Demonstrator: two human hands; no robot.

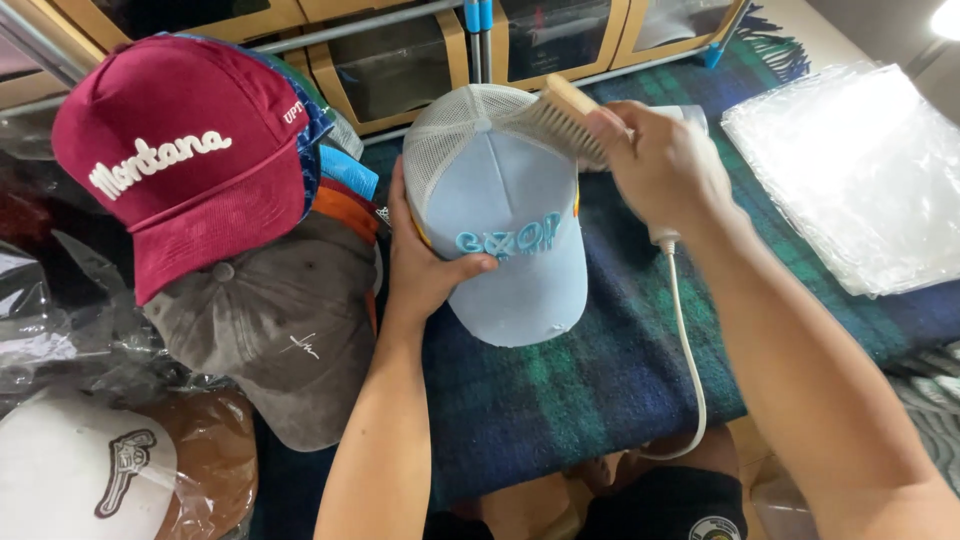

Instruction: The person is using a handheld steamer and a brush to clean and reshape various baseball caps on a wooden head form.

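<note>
A light blue cap [510,205] with a white mesh back and raised blue lettering sits on a dark green and blue plaid blanket [590,390]. My left hand [425,265] grips its left side, thumb across the front panel. My right hand [665,165] holds a wooden brush [558,118], its bristles resting on the cap's top right where mesh meets fabric. The brush looks slightly blurred.
A maroon cap [190,150] tops a stack of caps at the left, above a grey-brown cap [280,330]. Bagged caps [110,470] lie at the lower left. Clear plastic bags [860,170] are piled at the right. A white cord [685,340] crosses the blanket. Wooden storage boxes [400,60] line the back.
</note>
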